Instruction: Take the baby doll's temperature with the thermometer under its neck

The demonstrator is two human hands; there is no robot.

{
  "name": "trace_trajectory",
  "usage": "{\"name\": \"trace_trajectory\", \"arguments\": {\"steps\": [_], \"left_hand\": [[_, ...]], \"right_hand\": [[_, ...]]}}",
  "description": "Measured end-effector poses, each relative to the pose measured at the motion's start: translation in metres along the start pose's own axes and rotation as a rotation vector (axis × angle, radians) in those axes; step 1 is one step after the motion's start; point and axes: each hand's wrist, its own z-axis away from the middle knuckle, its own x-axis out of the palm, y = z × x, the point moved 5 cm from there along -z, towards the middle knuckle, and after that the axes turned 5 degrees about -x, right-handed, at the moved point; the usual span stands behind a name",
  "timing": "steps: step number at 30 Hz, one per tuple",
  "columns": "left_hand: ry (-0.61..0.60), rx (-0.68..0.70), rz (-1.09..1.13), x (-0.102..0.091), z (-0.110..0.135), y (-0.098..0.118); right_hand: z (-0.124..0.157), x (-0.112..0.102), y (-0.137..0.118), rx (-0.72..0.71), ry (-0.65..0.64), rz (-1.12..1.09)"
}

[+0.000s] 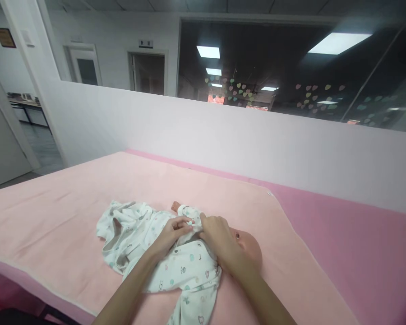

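From where I stood, a baby doll (pixel 253 247) lay lower ctr of frame, head to the rt, one fist (pixel 175 206) out of its cuff. Its white outfit (pixel 186 271), w/ green, pink & dk prints, was bunched ctr-left; near sleeve (pixel 198 302) ran toward btm edge.

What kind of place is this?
Probably a baby-care practice room: what looks like a doll in printed baby clothes lies on a pink sheet, and heart shapes dot the big window.
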Motion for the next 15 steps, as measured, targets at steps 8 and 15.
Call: {"name": "trace_trajectory", "arguments": {"steps": [8, 15], "left_hand": [[0.228, 0.025, -0.206, -0.017, -0.035, 0.014], [0.284, 0.369, -1.13, 0.008, -0.081, 0.018]], "right_hand": [[0.061, -0.028, 0.079, 0.196, -0.011, -0.849], [0.096, 0.028, 0.118, 0.423, 0.319, -1.364]]}}
